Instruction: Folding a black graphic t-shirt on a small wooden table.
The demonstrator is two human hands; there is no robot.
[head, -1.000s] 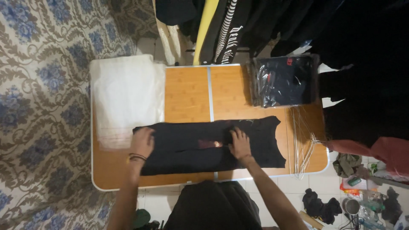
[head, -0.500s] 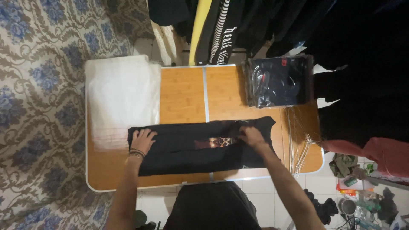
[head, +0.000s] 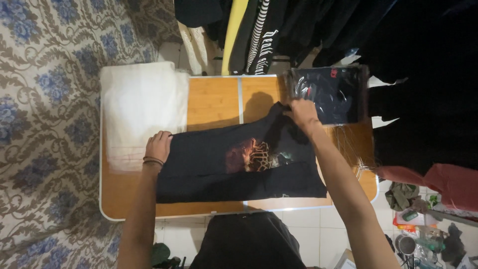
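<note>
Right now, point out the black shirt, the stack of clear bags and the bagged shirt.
black shirt (head: 209, 164): head view, on the plain cloth left of its print.
stack of clear bags (head: 142, 107): head view, middle of the top bag.
bagged shirt (head: 333, 92): head view, centre of the wrapped package.

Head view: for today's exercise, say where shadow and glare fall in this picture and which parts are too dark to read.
Head view: the right hand lifting the black shirt throws a soft shadow on the wooden table; glare streaks the clear plastic bag; the hanging dark clothes sink into near-black, detail lost; the left hand is evenly lit.
</note>
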